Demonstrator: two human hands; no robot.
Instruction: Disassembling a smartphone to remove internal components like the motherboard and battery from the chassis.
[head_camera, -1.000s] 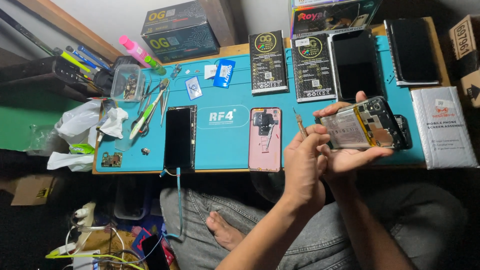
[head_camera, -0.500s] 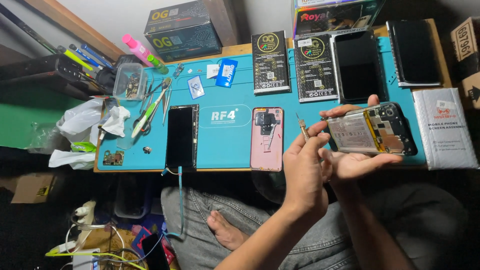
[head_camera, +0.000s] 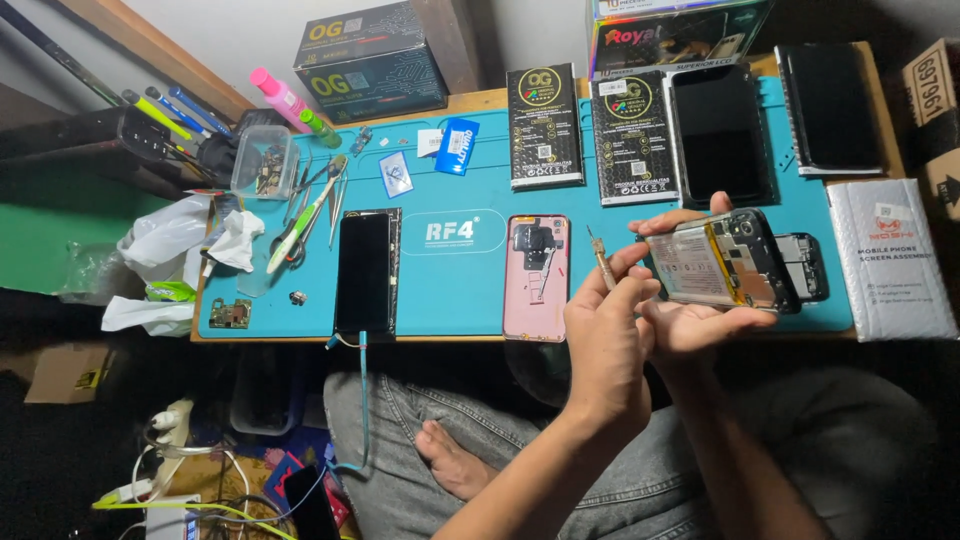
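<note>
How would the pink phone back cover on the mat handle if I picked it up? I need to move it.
The pink back cover looks like a thin, empty shell, so probably light and slightly flexible. It lies flat on the blue mat, inner side up, so it shouldn't roll or tip. Its low edges may be hard to catch; the mat likely resists sliding.

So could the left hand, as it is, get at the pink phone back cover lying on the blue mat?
Probably yes: the pink back cover lies uncovered just beside the left hand, though that hand holds a thin tool.
</note>
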